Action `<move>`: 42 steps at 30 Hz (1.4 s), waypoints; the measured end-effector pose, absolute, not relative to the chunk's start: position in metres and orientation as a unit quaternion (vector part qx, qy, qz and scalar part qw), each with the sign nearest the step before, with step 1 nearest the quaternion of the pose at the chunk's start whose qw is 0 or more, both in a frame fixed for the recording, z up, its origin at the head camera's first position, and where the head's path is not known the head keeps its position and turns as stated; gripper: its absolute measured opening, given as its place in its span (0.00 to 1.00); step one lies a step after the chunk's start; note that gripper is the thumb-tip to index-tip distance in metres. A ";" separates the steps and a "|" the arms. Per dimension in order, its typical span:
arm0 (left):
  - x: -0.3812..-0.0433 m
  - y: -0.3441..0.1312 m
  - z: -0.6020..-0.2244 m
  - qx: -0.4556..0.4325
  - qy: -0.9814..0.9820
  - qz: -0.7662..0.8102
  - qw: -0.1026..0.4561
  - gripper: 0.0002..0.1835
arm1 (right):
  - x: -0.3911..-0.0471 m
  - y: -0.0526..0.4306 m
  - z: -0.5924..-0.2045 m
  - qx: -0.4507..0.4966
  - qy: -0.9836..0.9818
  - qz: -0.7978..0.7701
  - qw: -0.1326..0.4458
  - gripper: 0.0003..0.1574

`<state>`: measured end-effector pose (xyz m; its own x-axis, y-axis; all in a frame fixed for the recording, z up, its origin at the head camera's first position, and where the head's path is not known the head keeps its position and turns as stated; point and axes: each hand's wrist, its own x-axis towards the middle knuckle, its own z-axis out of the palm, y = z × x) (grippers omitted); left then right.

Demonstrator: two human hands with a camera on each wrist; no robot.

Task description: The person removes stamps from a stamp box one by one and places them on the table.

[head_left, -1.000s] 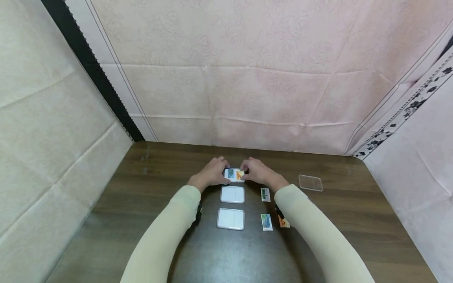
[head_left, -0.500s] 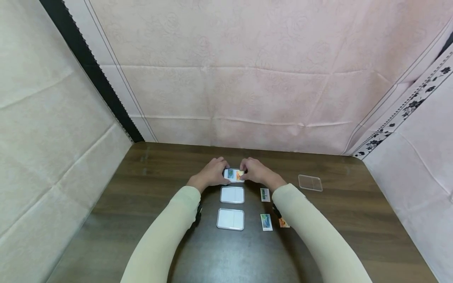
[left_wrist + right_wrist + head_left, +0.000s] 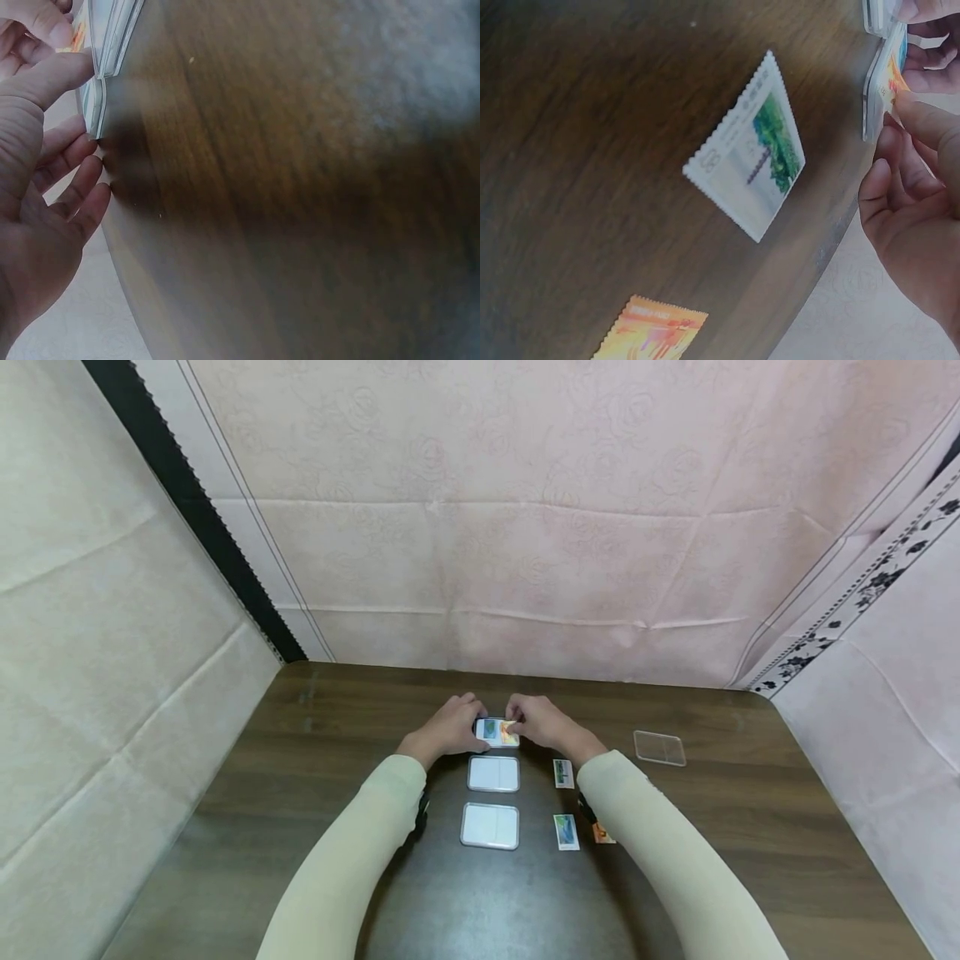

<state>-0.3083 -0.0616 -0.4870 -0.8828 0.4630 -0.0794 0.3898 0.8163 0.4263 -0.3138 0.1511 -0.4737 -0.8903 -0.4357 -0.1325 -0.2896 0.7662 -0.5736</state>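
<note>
A small flat case (image 3: 497, 746) with a clear rim lies at the far middle of the table. In it a blue-green postage stamp (image 3: 491, 729) sits on the left, with an orange stamp (image 3: 508, 737) to its right. My left hand (image 3: 448, 727) grips the case's left end, thumb at the near edge and fingers round the far side. My right hand (image 3: 547, 727) pinches the orange stamp between thumb and fingers over the case's right part. In the right wrist view that orange stamp (image 3: 892, 79) looks slightly raised at its outer edge; the fingers partly cover it.
Two pale flat cases (image 3: 493, 773) lie in a row nearer me. Right of them are a green-and-white stamp (image 3: 563, 774), a blue-green stamp (image 3: 566, 832) and an orange stamp (image 3: 603, 834) partly under my right sleeve. A clear lid (image 3: 659, 748) lies farther right. Cloth hangs behind the table.
My right hand's fingertips have shifted slightly left over the orange stamp, and more of the case's right end shows. The left hand has kept its place.
</note>
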 end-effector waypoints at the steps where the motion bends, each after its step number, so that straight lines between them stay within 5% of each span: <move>1: -0.308 -0.062 -0.487 0.225 0.949 0.203 0.090 0.31 | -0.314 0.151 -0.474 -0.197 0.930 -0.284 0.129 0.07; 42: -0.301 -0.063 -0.480 0.227 0.947 0.204 0.098 0.30 | -0.305 0.251 -0.454 -0.156 0.919 -0.348 0.105 0.06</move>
